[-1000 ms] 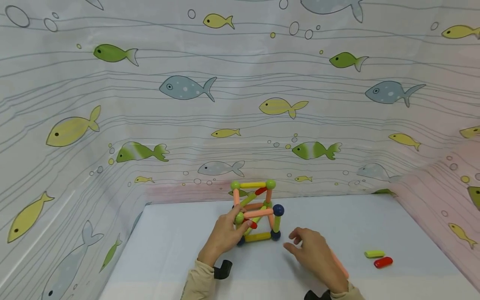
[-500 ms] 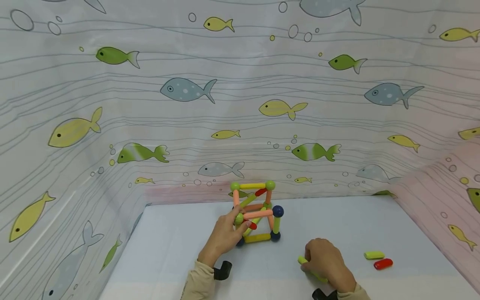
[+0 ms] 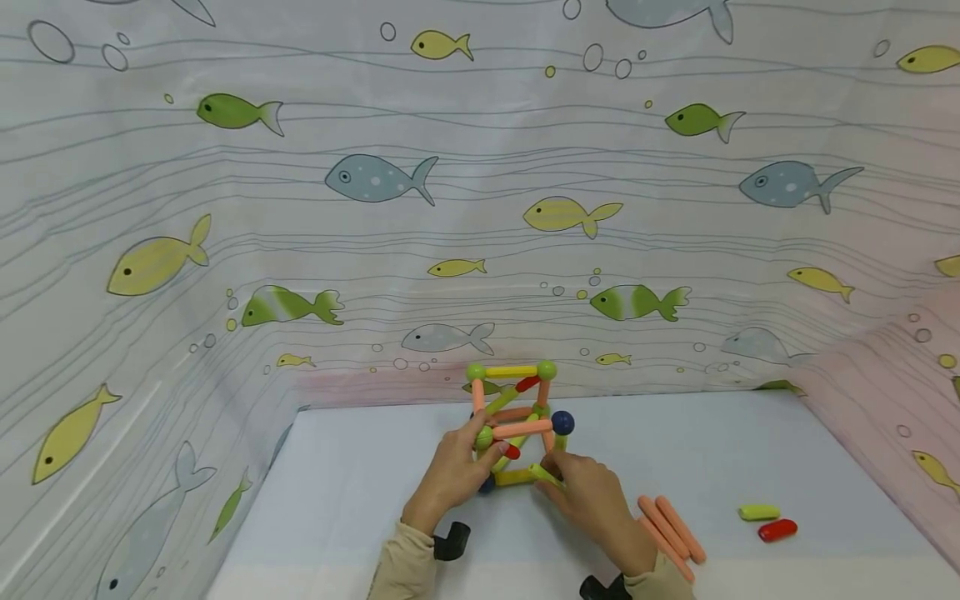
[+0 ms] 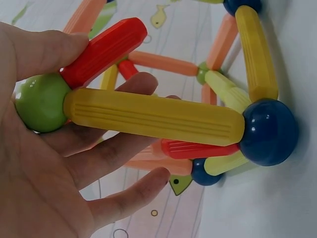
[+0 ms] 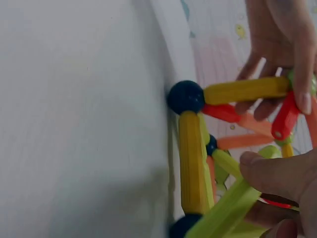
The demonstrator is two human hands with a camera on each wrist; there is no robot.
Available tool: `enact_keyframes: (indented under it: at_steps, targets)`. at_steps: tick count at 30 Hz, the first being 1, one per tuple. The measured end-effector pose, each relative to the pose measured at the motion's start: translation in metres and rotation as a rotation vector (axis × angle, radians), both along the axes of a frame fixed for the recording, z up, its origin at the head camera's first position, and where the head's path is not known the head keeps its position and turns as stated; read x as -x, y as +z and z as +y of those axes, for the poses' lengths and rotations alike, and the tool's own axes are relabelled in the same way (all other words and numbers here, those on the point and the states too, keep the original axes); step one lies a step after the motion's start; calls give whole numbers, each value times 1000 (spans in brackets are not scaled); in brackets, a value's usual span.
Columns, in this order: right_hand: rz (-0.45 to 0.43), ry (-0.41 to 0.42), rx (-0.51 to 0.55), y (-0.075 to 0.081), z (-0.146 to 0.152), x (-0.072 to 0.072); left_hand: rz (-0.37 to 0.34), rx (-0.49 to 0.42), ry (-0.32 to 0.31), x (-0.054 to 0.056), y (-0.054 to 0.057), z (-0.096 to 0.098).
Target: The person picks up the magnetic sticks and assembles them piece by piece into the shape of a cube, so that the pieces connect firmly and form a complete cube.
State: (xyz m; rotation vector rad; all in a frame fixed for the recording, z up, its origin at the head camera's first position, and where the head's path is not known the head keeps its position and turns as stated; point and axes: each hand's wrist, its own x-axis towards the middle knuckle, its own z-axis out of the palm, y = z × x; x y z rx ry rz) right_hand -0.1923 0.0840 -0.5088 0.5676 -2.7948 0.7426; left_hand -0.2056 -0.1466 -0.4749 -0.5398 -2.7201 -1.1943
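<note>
A cube-like frame [image 3: 522, 428] of magnetic sticks and balls stands on the white table. My left hand [image 3: 448, 477] holds its near left upper corner. In the left wrist view the thumb lies on a slanting red stick [image 4: 106, 52] beside a green ball [image 4: 43, 102], with fingers behind. My right hand [image 3: 594, 498] pinches a lime green stick [image 5: 225, 210] between thumb and fingers at the frame's near right lower corner. There the stick overlaps a dark blue ball [image 5: 184, 226]; whether they touch I cannot tell. Right fingers hide that corner in the head view.
Three salmon sticks [image 3: 663, 533] lie side by side to the right of my right forearm. Farther right are a short lime stick [image 3: 760, 512] and a red stick [image 3: 777, 530]. A fish-printed sheet [image 3: 360, 275] rises behind the table.
My right hand was without a stick, then picked up the lime green stick from the table and carried it up and left to the frame. The left hand has stayed in place.
</note>
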Motion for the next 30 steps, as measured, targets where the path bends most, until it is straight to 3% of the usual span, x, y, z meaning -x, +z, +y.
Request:
enact_keyframes:
  at_steps: [7,12,30]
  targets:
    - [163,-32,19,-4,-19,2,-2,-10,-3,0,-2,2]
    - [230,-35,57,-5,-24,3,-5,-7,-1,-1,-1,1]
    - [282,-16,152,-17,-32,8,4,-2,-2,-1,0,0]
